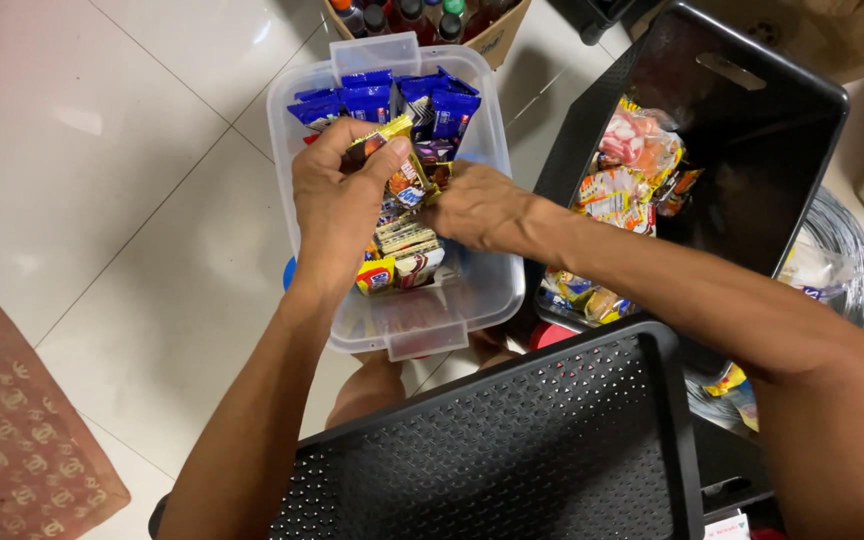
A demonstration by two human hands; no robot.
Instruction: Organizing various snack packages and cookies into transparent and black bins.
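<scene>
At centre frame my left hand [337, 205] pinches a yellow snack packet [384, 140] over the clear plastic tub [392, 330]. My right hand [477, 208] curls among the packets beside it; its grip I cannot tell. A black crate [752, 90] sits at upper right.

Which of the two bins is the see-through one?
The clear bin under both hands, holding blue snack packs; the other, right of it, is black.
</scene>
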